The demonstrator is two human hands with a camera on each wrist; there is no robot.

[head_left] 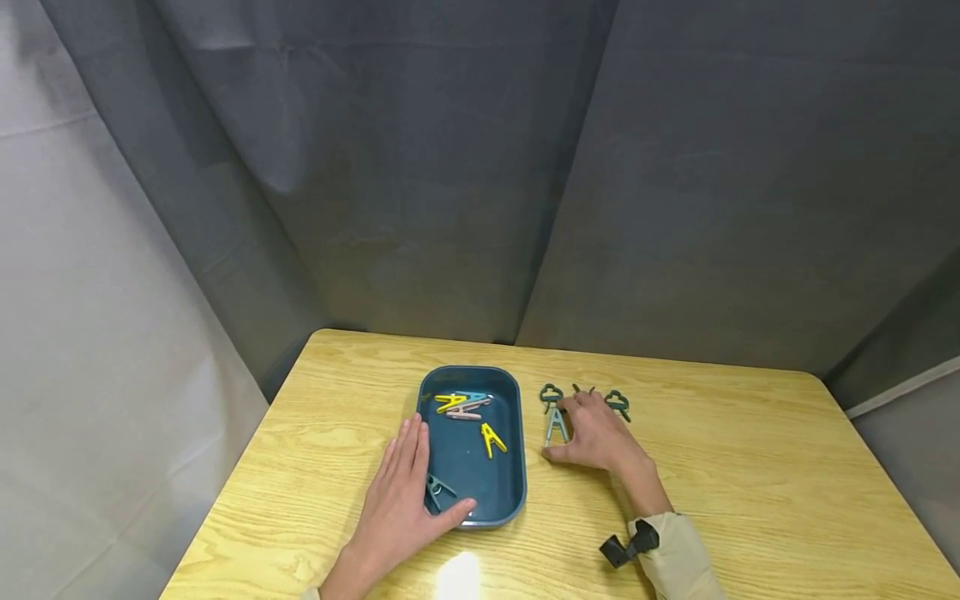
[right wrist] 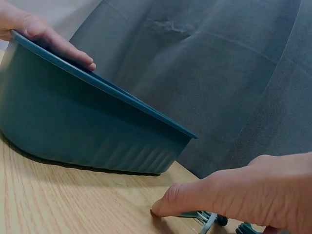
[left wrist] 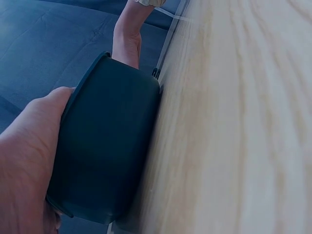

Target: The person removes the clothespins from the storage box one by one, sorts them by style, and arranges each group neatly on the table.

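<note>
My left hand [head_left: 401, 492] rests on the near left rim of a dark blue plastic bin [head_left: 517, 467], fingers straight and thumb reaching over the front rim. Inside lie yellow spring clips [head_left: 491, 438], pink clips [head_left: 465, 412], a blue clip [head_left: 472, 395] and a dark green clip [head_left: 437, 492], partly covered by that hand. Right of the bin, my right hand [head_left: 598, 433] is low over the table, thumb and forefinger spread around a pale blue-green clip [head_left: 556, 423]. The thumb [right wrist: 178, 199] is close to the tabletop in the right wrist view.
Dark green clips stand in a row behind the right hand, among them a left one [head_left: 551, 395] and a right one [head_left: 618, 403]; another is partly hidden. The wooden table [head_left: 750, 467] ends at a grey curtain [head_left: 675, 208]. A black mount [head_left: 632, 543] sits on the right wrist.
</note>
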